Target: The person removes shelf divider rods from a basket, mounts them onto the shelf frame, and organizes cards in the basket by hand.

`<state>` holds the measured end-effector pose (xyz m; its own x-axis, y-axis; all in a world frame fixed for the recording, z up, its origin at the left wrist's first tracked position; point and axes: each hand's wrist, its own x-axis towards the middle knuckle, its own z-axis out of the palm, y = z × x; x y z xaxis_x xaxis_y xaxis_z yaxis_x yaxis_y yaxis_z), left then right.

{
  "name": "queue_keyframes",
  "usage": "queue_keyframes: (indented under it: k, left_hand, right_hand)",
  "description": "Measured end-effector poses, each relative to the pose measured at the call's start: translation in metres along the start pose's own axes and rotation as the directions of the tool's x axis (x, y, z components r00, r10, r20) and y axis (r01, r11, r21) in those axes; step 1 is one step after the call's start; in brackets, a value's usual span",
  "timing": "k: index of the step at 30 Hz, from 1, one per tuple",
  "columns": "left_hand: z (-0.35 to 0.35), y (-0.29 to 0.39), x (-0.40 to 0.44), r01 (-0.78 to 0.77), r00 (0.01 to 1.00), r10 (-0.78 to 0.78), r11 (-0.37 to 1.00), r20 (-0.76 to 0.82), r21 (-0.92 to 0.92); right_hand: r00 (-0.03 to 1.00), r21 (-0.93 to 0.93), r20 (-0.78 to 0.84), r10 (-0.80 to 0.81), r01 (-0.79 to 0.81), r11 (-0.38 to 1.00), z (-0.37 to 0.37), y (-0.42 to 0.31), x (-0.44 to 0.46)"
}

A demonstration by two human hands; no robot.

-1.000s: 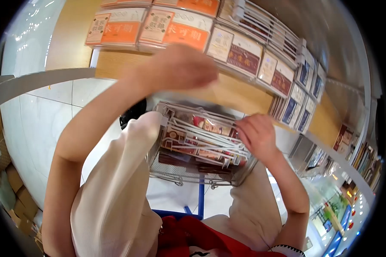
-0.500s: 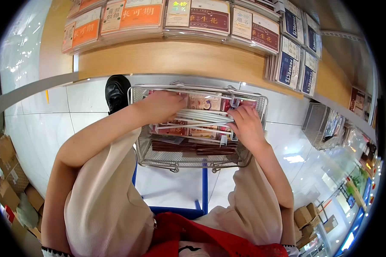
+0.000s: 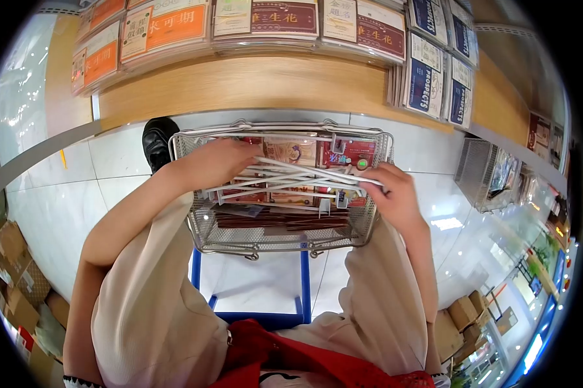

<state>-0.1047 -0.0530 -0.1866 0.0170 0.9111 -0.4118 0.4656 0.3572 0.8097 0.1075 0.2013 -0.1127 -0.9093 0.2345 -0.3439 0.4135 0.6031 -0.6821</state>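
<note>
A wire-mesh basket (image 3: 285, 247) sits between my knees. Long white rods (image 3: 298, 183), some with clear tag holders at their ends, lie across it in a loose bundle. My right hand (image 3: 398, 193) is closed on the right ends of a couple of rods, slightly raised and slanting above the others. Over the left side of the basket, my left hand (image 3: 223, 160) has its fingers curled at the rods' other ends; its fingertips are partly hidden. Under the rods lie red and cream printed packets (image 3: 288, 150). Dark red flat packs (image 3: 281, 221) stand along the near side.
A wooden shelf (image 3: 239, 81) holds stacks of orange packs (image 3: 168, 27), maroon packs (image 3: 285, 17) and blue-and-white packs (image 3: 424, 81). Blue stool legs (image 3: 305, 278) show below the basket. Another mesh basket (image 3: 475, 168) stands right. Cardboard boxes (image 3: 10, 252) lie left.
My right hand has lifted the ends of a couple of rods, and they now cross the bundle at a slant. The basket and shelf sit further left in view.
</note>
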Motion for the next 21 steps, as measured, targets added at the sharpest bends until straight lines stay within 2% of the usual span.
queue_keyframes:
  k: [1,3,4,5,6,8,9,10,12,13,16,17,21]
  left_hand:
    - [-0.007,0.008,0.001,-0.012,1.000,0.011,0.999,-0.024,-0.044]
    - [-0.011,0.012,0.003,-0.012,1.000,0.009,0.995,-0.028,-0.104]
    - [-0.013,0.011,0.003,0.003,1.000,-0.004,0.993,-0.007,-0.117]
    - [-0.014,0.010,0.003,0.019,1.000,-0.018,0.991,0.012,-0.130]
    - [-0.015,0.010,0.003,0.060,0.998,-0.056,0.990,0.034,-0.130]
    - [-0.014,0.010,0.003,0.142,0.988,-0.133,0.982,0.075,-0.128]
    - [-0.014,0.010,0.004,0.120,0.989,-0.117,0.992,0.093,-0.030]
    - [-0.013,0.014,0.003,0.073,0.997,-0.072,0.997,0.018,-0.029]
    - [-0.011,0.022,0.002,-0.021,0.991,0.019,1.000,-0.135,-0.013]
    - [-0.022,0.032,0.005,-0.034,0.998,0.031,0.998,-0.058,-0.047]
    - [-0.032,0.063,0.006,-0.175,0.940,0.116,0.971,-0.320,-0.163]
    - [-0.036,0.073,0.007,-0.223,0.932,0.169,0.965,-0.321,-0.140]
    - [-0.039,0.094,0.005,-0.342,0.862,0.249,0.929,-0.442,-0.142]
  right_hand:
    - [0.988,0.163,0.014,0.152,-0.152,0.975,-0.010,-0.009,-0.005]
    - [0.976,0.295,-0.120,0.184,-0.142,0.945,-0.036,-0.009,-0.021]
    - [0.980,0.491,-0.100,0.171,-0.101,0.865,-0.053,-0.010,-0.028]
    - [0.979,0.674,-0.162,0.120,0.022,0.738,-0.063,-0.006,-0.038]
    - [0.985,0.832,-0.165,0.056,0.109,0.544,-0.076,-0.006,-0.042]
    - [0.981,0.903,-0.179,0.076,0.133,0.408,-0.096,-0.009,-0.049]
    - [0.979,0.917,-0.200,0.028,0.177,0.358,-0.102,-0.007,-0.052]
    - [0.974,0.927,-0.223,-0.022,0.219,0.305,-0.106,-0.006,-0.054]
    - [0.961,0.852,-0.222,-0.165,0.273,0.447,-0.114,-0.014,-0.054]
    - [0.972,0.792,-0.209,-0.107,0.232,0.565,-0.115,-0.033,-0.050]
    - [0.979,0.568,-0.125,-0.164,0.206,0.797,-0.114,-0.068,-0.026]
    - [0.986,0.572,-0.141,-0.085,0.151,0.806,-0.106,-0.084,-0.011]
    - [0.999,0.470,0.010,-0.043,0.034,0.882,-0.077,-0.169,0.069]
